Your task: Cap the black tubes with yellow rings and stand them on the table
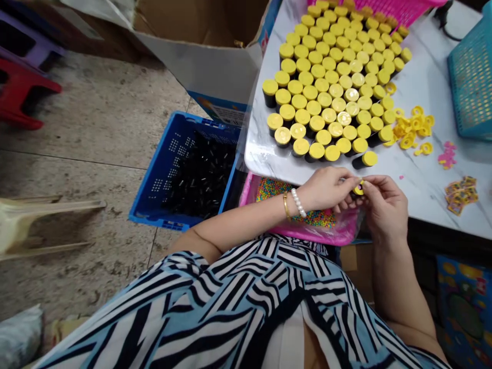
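My left hand, with bracelets at its wrist, is closed around a small black tube, mostly hidden by the fingers. A yellow ring piece shows at the tube's top, pinched by the fingertips of my right hand. Both hands meet over the front edge of the table, above a pink tray of small multicoloured beads. Just beyond them, one yellow-capped black tube lies tilted. Behind it stand many upright black tubes with yellow caps, packed closely together.
Loose yellow ring pieces, small pink pieces and printed pieces lie on the marbled table. A teal basket stands at right. Left of the table are a blue crate of black tubes and a cardboard box.
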Motion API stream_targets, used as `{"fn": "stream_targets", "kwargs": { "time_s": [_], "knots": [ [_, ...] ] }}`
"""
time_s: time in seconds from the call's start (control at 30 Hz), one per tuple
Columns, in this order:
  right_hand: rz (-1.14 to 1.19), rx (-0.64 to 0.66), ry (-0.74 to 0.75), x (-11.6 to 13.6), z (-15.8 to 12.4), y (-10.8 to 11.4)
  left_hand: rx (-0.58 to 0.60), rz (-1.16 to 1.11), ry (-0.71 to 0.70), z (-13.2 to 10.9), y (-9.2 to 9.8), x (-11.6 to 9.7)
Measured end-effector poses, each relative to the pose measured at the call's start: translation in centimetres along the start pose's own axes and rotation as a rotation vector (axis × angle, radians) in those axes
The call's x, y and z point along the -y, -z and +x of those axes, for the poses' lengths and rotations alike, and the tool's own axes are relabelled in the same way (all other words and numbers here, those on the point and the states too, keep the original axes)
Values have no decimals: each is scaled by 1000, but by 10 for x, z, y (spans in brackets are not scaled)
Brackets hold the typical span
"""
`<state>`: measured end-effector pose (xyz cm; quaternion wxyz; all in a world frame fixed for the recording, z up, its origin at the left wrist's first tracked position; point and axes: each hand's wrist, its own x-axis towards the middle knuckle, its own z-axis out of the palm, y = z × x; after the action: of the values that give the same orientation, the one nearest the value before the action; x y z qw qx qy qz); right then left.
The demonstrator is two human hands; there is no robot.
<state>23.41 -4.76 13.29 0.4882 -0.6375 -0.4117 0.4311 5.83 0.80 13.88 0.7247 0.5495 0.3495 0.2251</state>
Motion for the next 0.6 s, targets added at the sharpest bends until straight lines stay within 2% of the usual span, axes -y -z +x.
{"fn": "stream_targets", "kwargs": {
  "time_s": [0.07, 0.13, 0.23, 0.3, 0.4, 0.5, 0.6],
  "knots": [
    [-27, -17, 18, 3, -1, -1, 1, -18, 20, 0, 2, -2],
    [-73, -52, 38, 6, -3, -2, -7, 61, -12, -2, 3, -3],
    [-87, -100, 47, 6, -3, -2, -62, 337, -185, -5, 3, -1],
    [-31, -91, 12, 4, -2, -1, -162, 523, -310, -4, 1, 2],
    [49, -55, -24, -2, 2, 2, -262, 618, -414, 4, -2, 10],
    [45, -28, -13, -5, 4, 7, -174, 577, -462, 12, -3, 14],
    [-19, -26, 8, -1, 1, 9, -116, 589, -447, 14, -2, 12]
  ]
}}
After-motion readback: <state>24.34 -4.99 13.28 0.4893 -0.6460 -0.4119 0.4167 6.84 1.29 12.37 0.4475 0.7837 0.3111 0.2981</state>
